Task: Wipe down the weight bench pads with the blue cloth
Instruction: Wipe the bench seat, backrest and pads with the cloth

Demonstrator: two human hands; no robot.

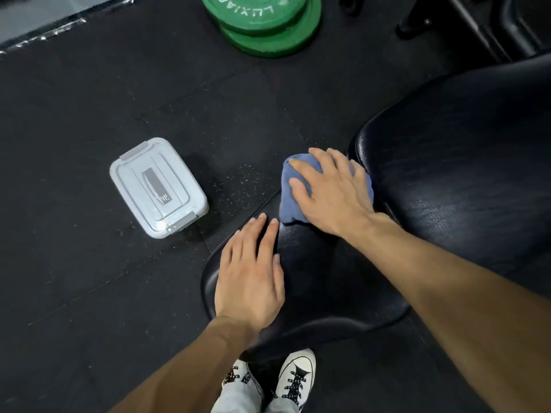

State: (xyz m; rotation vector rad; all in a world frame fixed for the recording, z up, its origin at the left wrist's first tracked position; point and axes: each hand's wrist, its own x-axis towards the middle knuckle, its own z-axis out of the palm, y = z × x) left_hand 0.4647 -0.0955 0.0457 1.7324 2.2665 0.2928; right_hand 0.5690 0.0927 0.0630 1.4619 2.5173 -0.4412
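The black seat pad (322, 287) of the weight bench lies below me, and the larger black back pad (465, 162) rises to the right. A crumpled blue cloth (290, 198) rests at the far end of the seat pad, near the gap between the two pads. My right hand (331, 192) lies flat on the cloth with fingers spread, pressing it down. My left hand (250, 275) rests palm down on the left side of the seat pad, fingers slightly apart, holding nothing.
A grey lidded plastic box (158, 186) sits on the black rubber floor to the left of the bench. Two stacked green weight plates (262, 22) lie at the top centre. Black equipment frame parts (477, 22) stand at the top right. My white shoes (295, 377) are under the seat's near edge.
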